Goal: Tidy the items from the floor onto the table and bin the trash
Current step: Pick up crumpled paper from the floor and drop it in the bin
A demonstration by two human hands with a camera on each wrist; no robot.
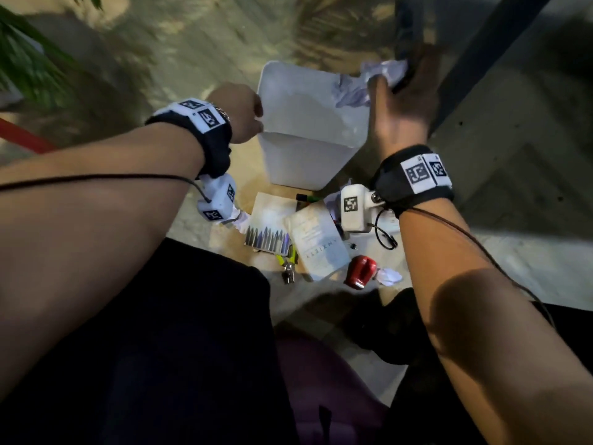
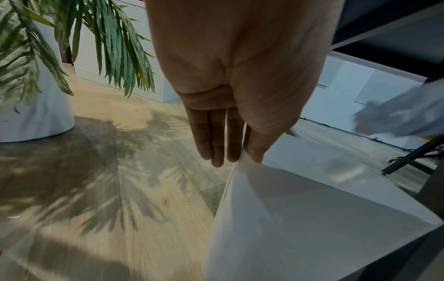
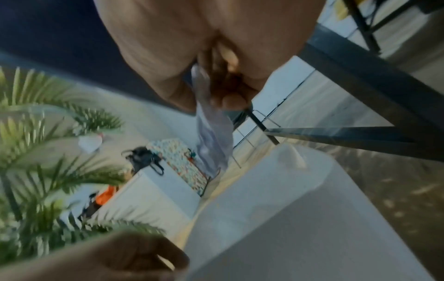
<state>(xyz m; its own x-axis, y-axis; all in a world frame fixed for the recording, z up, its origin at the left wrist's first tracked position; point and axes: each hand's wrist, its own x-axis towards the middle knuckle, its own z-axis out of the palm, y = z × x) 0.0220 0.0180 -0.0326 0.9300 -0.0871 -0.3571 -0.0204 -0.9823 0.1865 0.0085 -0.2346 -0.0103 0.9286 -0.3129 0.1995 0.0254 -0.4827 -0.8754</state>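
Observation:
A white bin (image 1: 308, 123) stands on the wooden floor in front of me. My left hand (image 1: 256, 118) pinches its left rim, fingers (image 2: 216, 136) outside the wall and thumb inside. My right hand (image 1: 394, 91) holds a crumpled white paper (image 1: 382, 75) over the bin's far right corner; the paper (image 3: 213, 136) hangs from the curled fingers above the bin (image 3: 288, 218). On the floor near my knees lie a white booklet (image 1: 317, 245), a second book (image 1: 272, 220), a red object (image 1: 361, 271), yellow-handled keys or pliers (image 1: 287, 264) and another paper ball (image 1: 390, 276).
A dark table leg (image 1: 481, 53) slants down just right of the bin. A potted palm (image 2: 36, 95) in a white pot stands to the left. White cabinets (image 3: 153, 194) line the far wall. My dark-clothed knees fill the lower head view.

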